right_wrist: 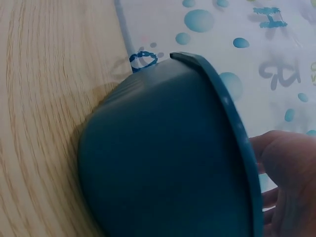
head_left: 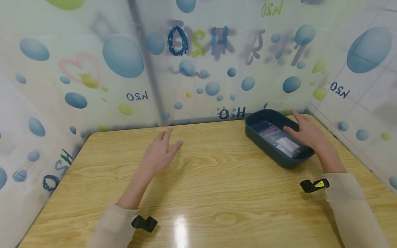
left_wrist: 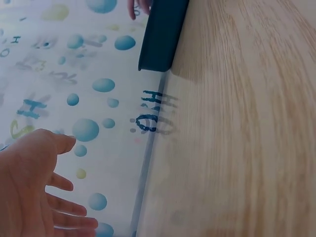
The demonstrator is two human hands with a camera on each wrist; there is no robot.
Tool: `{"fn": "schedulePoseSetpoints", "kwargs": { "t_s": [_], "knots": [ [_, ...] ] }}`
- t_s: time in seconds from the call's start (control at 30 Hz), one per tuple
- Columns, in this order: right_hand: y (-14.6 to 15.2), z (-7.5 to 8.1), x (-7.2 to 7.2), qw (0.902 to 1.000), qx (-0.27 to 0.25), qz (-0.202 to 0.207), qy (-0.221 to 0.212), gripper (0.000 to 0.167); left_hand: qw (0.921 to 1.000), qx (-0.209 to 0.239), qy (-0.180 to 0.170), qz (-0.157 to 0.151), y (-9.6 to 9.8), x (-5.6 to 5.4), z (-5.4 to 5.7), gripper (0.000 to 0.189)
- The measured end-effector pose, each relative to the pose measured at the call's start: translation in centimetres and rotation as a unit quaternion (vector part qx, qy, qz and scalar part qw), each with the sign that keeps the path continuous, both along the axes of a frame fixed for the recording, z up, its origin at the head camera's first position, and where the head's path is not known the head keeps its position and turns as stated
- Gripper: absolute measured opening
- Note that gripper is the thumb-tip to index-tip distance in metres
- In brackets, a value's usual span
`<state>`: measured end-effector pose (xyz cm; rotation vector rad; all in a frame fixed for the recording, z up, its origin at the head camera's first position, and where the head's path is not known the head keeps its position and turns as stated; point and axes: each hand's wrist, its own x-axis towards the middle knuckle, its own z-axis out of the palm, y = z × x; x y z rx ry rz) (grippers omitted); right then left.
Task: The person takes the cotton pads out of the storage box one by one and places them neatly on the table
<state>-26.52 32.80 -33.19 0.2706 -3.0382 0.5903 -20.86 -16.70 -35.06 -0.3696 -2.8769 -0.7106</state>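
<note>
A dark teal oval tub [head_left: 270,146] sits at the back right of the wooden table. Inside it lie clear zip bags [head_left: 274,136] and a small white packet [head_left: 288,145]. My right hand [head_left: 308,132] is over the tub's right side, fingers spread, with nothing in its grasp. In the right wrist view, the tub's outer wall [right_wrist: 168,148] hides part of that hand [right_wrist: 291,163]. To the left, my left hand [head_left: 157,151] hovers over the table with fingers extended and holds nothing. The left wrist view shows its fingers and thumb [left_wrist: 64,143] apart.
The light wooden table [head_left: 211,186] meets a back wall sheet [head_left: 201,75] printed with blue and green bubbles and letters. Similar sheets enclose the left and right sides. Each sleeve cuff carries a small black wrist camera [head_left: 144,224].
</note>
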Motion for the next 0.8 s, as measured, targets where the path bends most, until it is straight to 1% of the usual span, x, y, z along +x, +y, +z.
{"fn": "schedulePoseSetpoints", "kwargs": {
  "t_s": [0.2, 0.33, 0.43, 0.63, 0.8],
  "knots": [
    [1.0, -0.5, -0.4, 0.9999, 0.001, -0.001, -0.013, 0.082, 0.9999, 0.006, -0.006, -0.008, 0.9, -0.1, -0.2, 0.075],
    [1.5, -0.8, -0.5, 0.9998, -0.003, 0.001, -0.022, 0.081, 0.9999, 0.003, -0.008, -0.010, 1.5, -0.1, -0.2, 0.075],
    [1.7, -0.9, -0.6, 0.9995, -0.004, -0.005, -0.030, 0.079, 0.9999, 0.000, -0.012, -0.011, 1.9, -0.1, -0.3, 0.074],
    [2.0, -1.1, -0.6, 0.9992, 0.008, -0.019, -0.035, 0.073, 0.9994, 0.011, -0.023, -0.022, 2.6, -0.2, -0.5, 0.073],
    [1.8, -1.1, -0.6, 0.9992, 0.016, -0.023, -0.030, 0.066, 0.9987, 0.020, -0.040, -0.026, 3.2, -0.2, -0.6, 0.072]
  ]
}}
